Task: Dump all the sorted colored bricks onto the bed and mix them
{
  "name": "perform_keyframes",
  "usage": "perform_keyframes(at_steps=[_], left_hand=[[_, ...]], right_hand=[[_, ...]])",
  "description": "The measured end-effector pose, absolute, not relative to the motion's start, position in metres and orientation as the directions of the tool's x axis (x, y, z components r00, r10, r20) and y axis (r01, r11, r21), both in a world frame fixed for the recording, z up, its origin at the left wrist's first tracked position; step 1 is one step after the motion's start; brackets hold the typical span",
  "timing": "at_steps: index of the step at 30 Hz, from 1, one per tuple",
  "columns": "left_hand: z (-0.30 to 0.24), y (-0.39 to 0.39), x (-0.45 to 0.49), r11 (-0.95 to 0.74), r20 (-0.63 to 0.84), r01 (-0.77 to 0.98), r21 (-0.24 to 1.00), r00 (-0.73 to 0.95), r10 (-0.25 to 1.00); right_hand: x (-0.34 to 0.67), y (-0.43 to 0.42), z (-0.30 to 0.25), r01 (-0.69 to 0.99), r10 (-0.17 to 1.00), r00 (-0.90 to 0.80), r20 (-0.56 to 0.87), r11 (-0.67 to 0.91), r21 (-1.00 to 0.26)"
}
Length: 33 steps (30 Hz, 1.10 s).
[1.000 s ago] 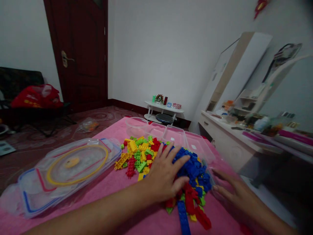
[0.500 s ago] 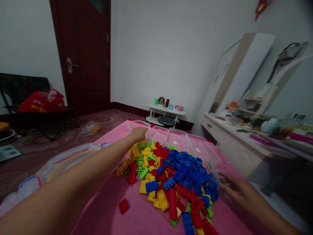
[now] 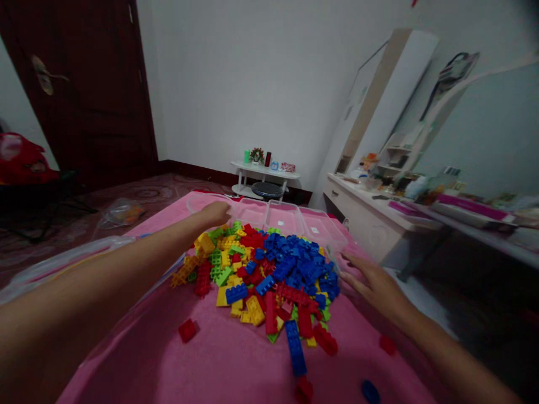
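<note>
A heap of red, yellow, green and blue toy bricks [image 3: 261,275] lies on the pink cloth [image 3: 219,370]. My left arm reaches across it to the far edge. My left hand [image 3: 214,213] is curled closed at the rim of a round clear container [image 3: 194,202]. My right hand [image 3: 370,283] lies flat with its fingers stretched out at the right side of the heap, beside the blue bricks, and holds nothing. A row of clear rectangular containers [image 3: 286,216] stands behind the heap.
Loose pieces lie near me: a red brick [image 3: 187,330], a long blue brick [image 3: 295,348], and a blue piece [image 3: 370,391]. Clear lids [image 3: 63,264] sit at the left under my forearm. A white dresser [image 3: 370,219] stands to the right and a small white shelf [image 3: 263,174] behind.
My left hand left the heap and reached to the far round container, staying there. The bricks spread out toward me. My right hand slid in closer to the blue bricks.
</note>
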<state>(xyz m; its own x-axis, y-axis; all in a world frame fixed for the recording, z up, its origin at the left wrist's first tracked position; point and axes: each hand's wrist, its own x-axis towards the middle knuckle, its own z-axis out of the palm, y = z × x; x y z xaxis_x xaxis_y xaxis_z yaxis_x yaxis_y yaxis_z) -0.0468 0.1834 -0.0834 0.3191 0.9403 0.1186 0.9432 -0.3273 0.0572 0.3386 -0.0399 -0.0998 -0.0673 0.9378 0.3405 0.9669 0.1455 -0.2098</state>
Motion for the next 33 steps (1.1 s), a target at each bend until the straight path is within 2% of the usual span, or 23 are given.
perform_keyframes(at_steps=[3, 6, 8, 11, 16, 18, 21, 25, 29, 33], left_hand=[[-0.085, 0.167, -0.053, -0.457, 0.294, 0.886, 0.084, 0.416, 0.861], [-0.088, 0.133, -0.053, -0.635, 0.432, 0.764, 0.118, 0.536, 0.725], [-0.093, 0.098, -0.049, -0.715, 0.462, 0.683, 0.149, 0.591, 0.661], [-0.103, 0.038, -0.037, -0.789, 0.488, 0.586, 0.183, 0.643, 0.59], [-0.12, -0.021, -0.009, -0.861, 0.442, 0.497, 0.108, 0.752, 0.489], [-0.119, -0.021, 0.003, -0.857, 0.45, 0.505, 0.103, 0.744, 0.493], [-0.111, -0.006, 0.02, -0.807, 0.498, 0.569, 0.159, 0.66, 0.563], [-0.105, 0.015, 0.037, -0.757, 0.492, 0.619, 0.208, 0.602, 0.628], [-0.106, 0.024, 0.033, -0.752, 0.467, 0.637, 0.169, 0.621, 0.63], [-0.102, 0.033, 0.003, -0.702, 0.433, 0.702, 0.12, 0.599, 0.673]], right_hand=[[0.344, -0.078, -0.089, 0.996, 0.92, -0.009, 0.391, 0.045, -0.082], [0.354, -0.126, -0.089, 0.986, 0.942, 0.165, 0.293, -0.161, -0.039], [0.36, -0.154, -0.102, 0.974, 0.947, 0.225, 0.228, -0.222, -0.038], [0.36, -0.18, -0.14, 0.983, 0.965, 0.164, 0.204, -0.144, -0.11], [0.328, -0.176, -0.188, 0.954, 0.983, 0.05, 0.176, 0.006, -0.3], [0.309, -0.161, -0.189, 0.927, 0.974, 0.033, 0.224, 0.053, -0.37], [0.282, -0.131, -0.181, 0.884, 0.939, 0.039, 0.342, 0.127, -0.45], [0.256, -0.087, -0.172, 0.844, 0.882, 0.066, 0.467, 0.2, -0.497], [0.236, -0.049, -0.166, 0.86, 0.842, 0.087, 0.532, 0.205, -0.466], [0.205, -0.021, -0.147, 0.884, 0.859, 0.002, 0.512, 0.238, -0.403]])
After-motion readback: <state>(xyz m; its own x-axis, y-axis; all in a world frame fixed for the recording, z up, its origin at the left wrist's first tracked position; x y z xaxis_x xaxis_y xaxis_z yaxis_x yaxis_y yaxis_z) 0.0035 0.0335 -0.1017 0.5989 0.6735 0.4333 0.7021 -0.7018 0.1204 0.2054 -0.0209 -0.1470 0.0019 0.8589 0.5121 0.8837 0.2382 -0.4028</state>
